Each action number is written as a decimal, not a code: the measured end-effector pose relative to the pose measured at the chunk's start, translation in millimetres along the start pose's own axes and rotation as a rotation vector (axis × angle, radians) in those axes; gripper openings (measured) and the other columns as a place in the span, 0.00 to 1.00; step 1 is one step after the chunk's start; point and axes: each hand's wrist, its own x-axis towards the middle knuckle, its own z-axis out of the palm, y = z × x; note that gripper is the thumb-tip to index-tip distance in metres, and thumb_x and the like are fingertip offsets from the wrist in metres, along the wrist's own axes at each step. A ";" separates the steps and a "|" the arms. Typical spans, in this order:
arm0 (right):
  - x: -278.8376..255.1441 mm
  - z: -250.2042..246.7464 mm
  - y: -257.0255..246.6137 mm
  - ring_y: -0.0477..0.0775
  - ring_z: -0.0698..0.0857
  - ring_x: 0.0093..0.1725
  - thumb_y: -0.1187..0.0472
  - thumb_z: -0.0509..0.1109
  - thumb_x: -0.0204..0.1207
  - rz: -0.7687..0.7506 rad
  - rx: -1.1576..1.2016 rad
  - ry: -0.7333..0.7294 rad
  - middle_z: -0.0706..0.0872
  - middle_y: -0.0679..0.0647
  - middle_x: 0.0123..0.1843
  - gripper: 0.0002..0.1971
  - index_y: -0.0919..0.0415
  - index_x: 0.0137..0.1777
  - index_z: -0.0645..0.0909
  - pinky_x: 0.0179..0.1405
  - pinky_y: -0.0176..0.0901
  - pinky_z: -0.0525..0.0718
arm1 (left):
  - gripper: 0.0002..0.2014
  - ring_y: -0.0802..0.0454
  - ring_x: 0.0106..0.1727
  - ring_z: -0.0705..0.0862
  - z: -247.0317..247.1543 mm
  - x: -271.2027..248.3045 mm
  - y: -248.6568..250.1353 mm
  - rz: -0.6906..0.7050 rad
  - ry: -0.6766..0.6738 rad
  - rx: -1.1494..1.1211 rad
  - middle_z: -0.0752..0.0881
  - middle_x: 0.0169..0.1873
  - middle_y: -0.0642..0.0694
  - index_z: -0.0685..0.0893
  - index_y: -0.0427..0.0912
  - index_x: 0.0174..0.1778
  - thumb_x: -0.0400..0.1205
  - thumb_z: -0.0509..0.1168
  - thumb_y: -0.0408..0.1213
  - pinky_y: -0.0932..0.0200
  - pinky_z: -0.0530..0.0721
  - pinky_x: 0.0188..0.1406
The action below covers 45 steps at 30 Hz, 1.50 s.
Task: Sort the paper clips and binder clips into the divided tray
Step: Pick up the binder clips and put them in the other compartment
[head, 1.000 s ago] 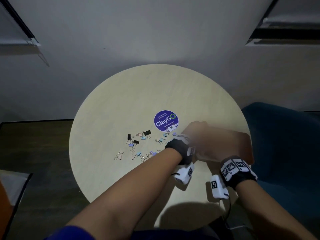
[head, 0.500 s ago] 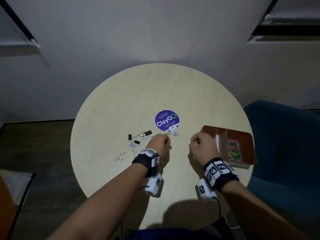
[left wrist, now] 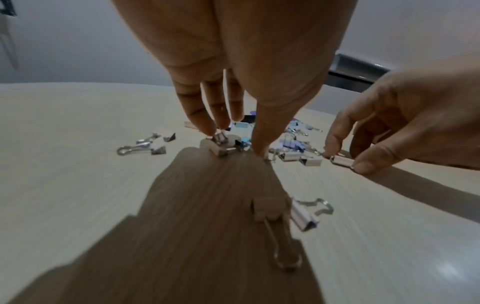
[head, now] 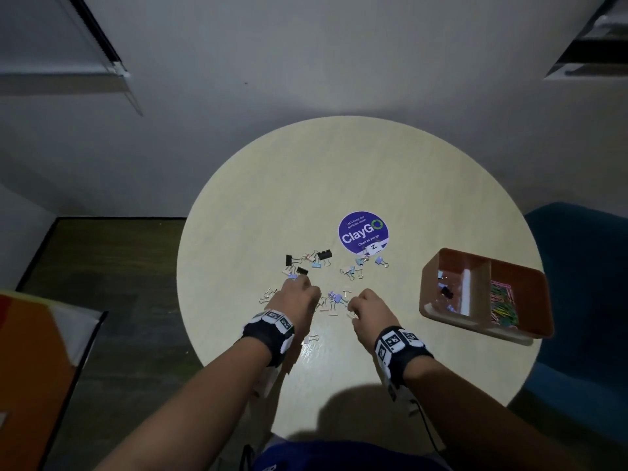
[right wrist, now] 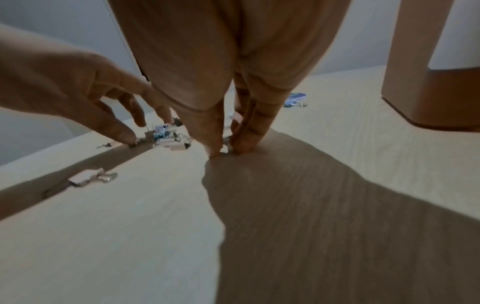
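The binder clips point(head: 307, 263) are scattered over the middle of the round desk point(head: 272, 185), in loose groups between a purple sticker point(head: 363, 231) and the near edge. Black, blue, lilac and pale ones are seen. One pale clip point(head: 311, 338) lies apart, nearest the person.

The tray point(head: 430, 297) is placed on the desk at the right, well apart from the scatter. It is divided by a wall into two compartments. A few binder clips are held in the left one; the coloured paper clips point(head: 503, 305) are heaped in the right one.

The left hand point(head: 294, 300) is lowered onto the near part of the scatter. In the left wrist view its fingertips point(left wrist: 207, 128) are set on the wire handle of a pale clip point(left wrist: 221, 149) standing on the desk, with the thumb brought down just beside it; whether the clip is actually gripped cannot be told.

The right hand point(head: 368, 309) is placed just right of the left. A pale clip point(left wrist: 341, 160) is pinched between its thumb and forefinger, at desk level. In the right wrist view the same grip point(right wrist: 224, 151) is seen closed on a small clip against the desk.

Marked bands are worn on both wrists. A blue chair point(head: 584, 266) stands beyond the desk at the right.
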 end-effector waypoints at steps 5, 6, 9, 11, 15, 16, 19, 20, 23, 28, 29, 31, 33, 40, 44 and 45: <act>1.3 -4.0 3.6 0.56 0.82 0.52 0.59 0.70 0.79 0.008 -0.055 -0.001 0.74 0.53 0.60 0.11 0.58 0.59 0.80 0.47 0.39 0.76 | 0.16 0.43 0.60 0.74 4.3 8.6 7.7 0.093 -0.081 0.030 0.75 0.60 0.46 0.80 0.48 0.60 0.77 0.67 0.32 0.52 0.83 0.42; 0.9 -6.1 4.7 0.55 0.81 0.49 0.58 0.71 0.77 0.012 -0.058 0.007 0.74 0.52 0.58 0.09 0.56 0.55 0.79 0.44 0.38 0.75 | 0.16 0.43 0.60 0.74 4.8 9.4 9.6 0.089 -0.100 0.035 0.76 0.60 0.46 0.81 0.47 0.61 0.77 0.68 0.31 0.51 0.83 0.44; 1.8 -10.6 6.8 0.51 0.76 0.42 0.59 0.73 0.70 0.023 -0.033 0.030 0.75 0.49 0.47 0.10 0.53 0.44 0.72 0.31 0.35 0.67 | 0.14 0.42 0.60 0.76 6.2 10.6 10.6 0.082 -0.133 0.076 0.79 0.56 0.43 0.82 0.43 0.60 0.79 0.65 0.31 0.50 0.84 0.49; 4.5 -15.0 2.8 0.52 0.77 0.41 0.60 0.71 0.70 0.020 -0.008 0.050 0.77 0.49 0.43 0.10 0.53 0.42 0.71 0.29 0.36 0.66 | 0.13 0.42 0.59 0.77 6.0 10.0 8.9 0.081 -0.150 0.077 0.79 0.55 0.42 0.81 0.41 0.59 0.79 0.63 0.30 0.49 0.84 0.50; 15.8 -20.1 -12.1 0.54 0.79 0.43 0.64 0.68 0.71 -0.016 0.039 0.084 0.80 0.49 0.43 0.09 0.52 0.44 0.72 0.30 0.37 0.68 | 0.09 0.43 0.53 0.80 4.7 5.1 3.2 0.033 -0.081 0.008 0.80 0.50 0.44 0.80 0.45 0.54 0.80 0.63 0.34 0.51 0.84 0.44; 18.0 -20.1 -15.4 0.54 0.81 0.46 0.64 0.68 0.73 -0.040 0.051 0.089 0.81 0.49 0.46 0.09 0.52 0.49 0.75 0.35 0.38 0.73 | 0.08 0.44 0.51 0.81 3.7 3.2 2.3 0.012 -0.059 0.001 0.80 0.49 0.45 0.80 0.47 0.54 0.79 0.64 0.36 0.52 0.83 0.42; 22.1 -17.1 -23.9 0.55 0.82 0.55 0.61 0.67 0.77 -0.117 0.038 0.097 0.83 0.51 0.55 0.15 0.51 0.64 0.78 0.48 0.42 0.80 | 0.10 0.44 0.48 0.81 1.7 -2.0 -2.1 -0.038 -0.007 0.055 0.81 0.47 0.48 0.81 0.51 0.54 0.76 0.67 0.39 0.54 0.75 0.39; 21.7 -15.0 -27.4 0.54 0.82 0.54 0.60 0.66 0.78 -0.127 0.028 0.101 0.82 0.51 0.55 0.14 0.52 0.63 0.79 0.47 0.41 0.78 | 0.10 0.45 0.48 0.80 1.0 -4.0 -4.9 -0.065 0.010 0.065 0.81 0.47 0.49 0.81 0.51 0.53 0.75 0.67 0.40 0.54 0.74 0.40; 17.4 -3.3 -35.2 0.52 0.80 0.51 0.58 0.66 0.79 -0.176 -0.022 0.061 0.80 0.50 0.54 0.11 0.52 0.60 0.81 0.45 0.40 0.76 | 0.10 0.45 0.49 0.81 2.1 -6.3 -13.5 -0.136 0.051 -0.012 0.82 0.49 0.49 0.83 0.50 0.54 0.78 0.65 0.40 0.54 0.78 0.42; 14.0 10.3 -33.4 0.59 0.82 0.60 0.66 0.64 0.80 -0.223 -0.133 -0.008 0.78 0.56 0.64 0.16 0.57 0.66 0.81 0.56 0.46 0.82 | 0.10 0.45 0.48 0.82 3.3 -4.6 -11.1 -0.103 0.002 -0.042 0.80 0.49 0.49 0.83 0.51 0.53 0.77 0.65 0.36 0.56 0.79 0.36; 14.2 9.7 -33.6 0.59 0.82 0.60 0.66 0.63 0.81 -0.226 -0.150 -0.003 0.78 0.57 0.65 0.15 0.58 0.66 0.81 0.56 0.47 0.81 | 0.10 0.45 0.48 0.83 4.1 -4.1 -10.5 -0.098 -0.013 -0.041 0.80 0.49 0.49 0.84 0.50 0.53 0.77 0.65 0.35 0.57 0.79 0.35; 14.2 9.5 -34.0 0.61 0.81 0.61 0.68 0.61 0.81 -0.230 -0.185 0.001 0.78 0.59 0.64 0.15 0.60 0.66 0.80 0.57 0.47 0.80 | 0.10 0.44 0.46 0.83 6.7 -4.2 -8.8 -0.082 -0.047 -0.026 0.80 0.50 0.47 0.84 0.50 0.52 0.78 0.65 0.33 0.57 0.79 0.34; 14.2 8.7 -34.0 0.62 0.80 0.60 0.71 0.60 0.80 -0.215 -0.225 0.008 0.79 0.61 0.62 0.16 0.62 0.66 0.79 0.55 0.47 0.80 | 0.10 0.43 0.45 0.83 8.6 -3.8 -5.8 -0.062 -0.080 -0.009 0.80 0.50 0.45 0.85 0.47 0.53 0.79 0.64 0.31 0.55 0.82 0.35; 15.4 3.0 -26.8 0.62 0.79 0.58 0.73 0.60 0.78 -0.201 -0.270 -0.009 0.80 0.60 0.61 0.19 0.60 0.67 0.76 0.49 0.48 0.78 | 0.11 0.40 0.47 0.85 7.8 -2.6 -0.2 -0.030 -0.202 0.050 0.78 0.54 0.39 0.82 0.36 0.56 0.77 0.66 0.28 0.47 0.87 0.46; 13.2 1.6 -21.4 0.62 0.80 0.55 0.74 0.59 0.76 -0.204 -0.239 -0.008 0.80 0.60 0.58 0.16 0.60 0.61 0.77 0.43 0.45 0.73 | 0.13 0.41 0.51 0.86 6.5 -2.2 -3.6 -0.099 -0.154 -0.037 0.78 0.56 0.41 0.82 0.39 0.60 0.79 0.66 0.31 0.51 0.85 0.49; 11.7 1.3 -20.7 0.62 0.80 0.54 0.74 0.59 0.75 -0.206 -0.221 -0.005 0.80 0.59 0.57 0.15 0.60 0.59 0.77 0.42 0.44 0.72 | 0.13 0.42 0.51 0.86 6.0 -2.2 -3.0 -0.112 -0.133 -0.056 0.78 0.55 0.42 0.82 0.39 0.60 0.79 0.67 0.31 0.50 0.85 0.50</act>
